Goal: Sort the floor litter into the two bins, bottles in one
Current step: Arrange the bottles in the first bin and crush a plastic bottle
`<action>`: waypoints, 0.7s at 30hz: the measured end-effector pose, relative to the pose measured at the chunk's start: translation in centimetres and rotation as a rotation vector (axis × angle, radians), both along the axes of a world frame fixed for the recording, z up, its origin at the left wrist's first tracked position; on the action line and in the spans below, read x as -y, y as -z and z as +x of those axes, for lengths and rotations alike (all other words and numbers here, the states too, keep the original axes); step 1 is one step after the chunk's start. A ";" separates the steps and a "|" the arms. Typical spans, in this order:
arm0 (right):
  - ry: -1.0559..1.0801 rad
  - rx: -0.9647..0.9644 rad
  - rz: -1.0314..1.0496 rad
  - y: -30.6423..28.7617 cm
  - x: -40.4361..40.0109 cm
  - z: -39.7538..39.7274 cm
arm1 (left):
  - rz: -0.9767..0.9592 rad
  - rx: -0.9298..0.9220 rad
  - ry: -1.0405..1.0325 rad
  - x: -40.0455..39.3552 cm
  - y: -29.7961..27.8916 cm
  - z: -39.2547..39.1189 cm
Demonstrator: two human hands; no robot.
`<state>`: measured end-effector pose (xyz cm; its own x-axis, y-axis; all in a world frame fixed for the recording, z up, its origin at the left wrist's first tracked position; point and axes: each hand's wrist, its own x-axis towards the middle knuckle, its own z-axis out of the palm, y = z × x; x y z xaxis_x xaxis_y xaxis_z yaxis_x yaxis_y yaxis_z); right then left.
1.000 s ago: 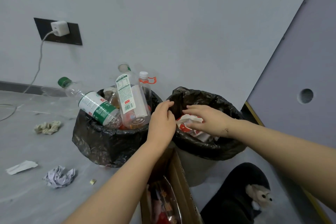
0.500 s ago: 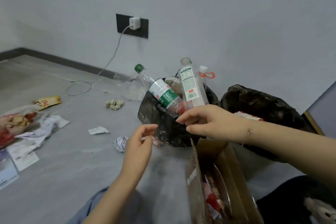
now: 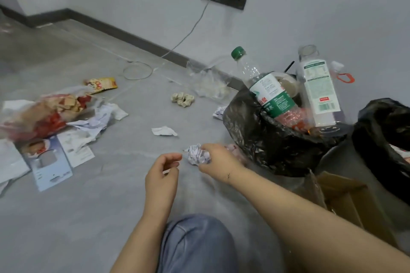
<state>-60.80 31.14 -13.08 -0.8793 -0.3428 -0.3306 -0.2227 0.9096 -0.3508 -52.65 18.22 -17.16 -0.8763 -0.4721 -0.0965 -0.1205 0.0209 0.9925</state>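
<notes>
Only the head cam here, so: the right hand (image 3: 218, 159) is down at floor level with its fingers curled round a crumpled paper ball (image 3: 197, 156), gripping it from the right side, the white wad sticking out on the hand's left. The left hand (image 3: 163, 173) sits just beside that grip, on its left and a bit nearer the camera, fingers loosely curled with nothing in them, thumb and fingertips not quite meeting. Just to the right of the grip and a little farther away stands the black-bagged bin (image 3: 266, 139), stuffed with bottles: a green-capped bottle (image 3: 266, 91) leaning out toward the left and a tall clear bottle with a white label (image 3: 317, 91) standing more upright. Further right of that is the second black-bagged bin (image 3: 381, 131), partly cut off by the frame edge. Beyond the grip, a torn white scrap (image 3: 164, 131) lies on the grey floor (image 3: 88, 217), and past that a beige crumpled wad (image 3: 182, 99). Well off to the left of the grip there's a heap of wrappers and papers (image 3: 51, 117). A brown cardboard box (image 3: 346, 201) sits to the right under the forearm, and a jeans knee (image 3: 195, 244) is right below the hands.
</notes>
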 end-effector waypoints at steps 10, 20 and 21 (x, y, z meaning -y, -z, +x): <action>0.087 -0.151 -0.029 7.4 2.5 -1.5 | -0.205 0.126 -0.045 2.7 3.5 -2.8; 0.829 -0.214 -0.794 7.7 -2.7 6.3 | -0.773 0.088 0.242 6.6 4.8 -8.7; 0.902 -0.238 -0.801 7.8 -3.6 6.8 | -0.794 0.098 0.255 6.6 4.7 -9.8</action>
<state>-53.96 34.72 -20.89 -0.9162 0.3867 -0.1050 0.2392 0.3175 -0.9176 -62.43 11.63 -21.91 -0.9702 -0.2206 0.1000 -0.1021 0.7470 0.6569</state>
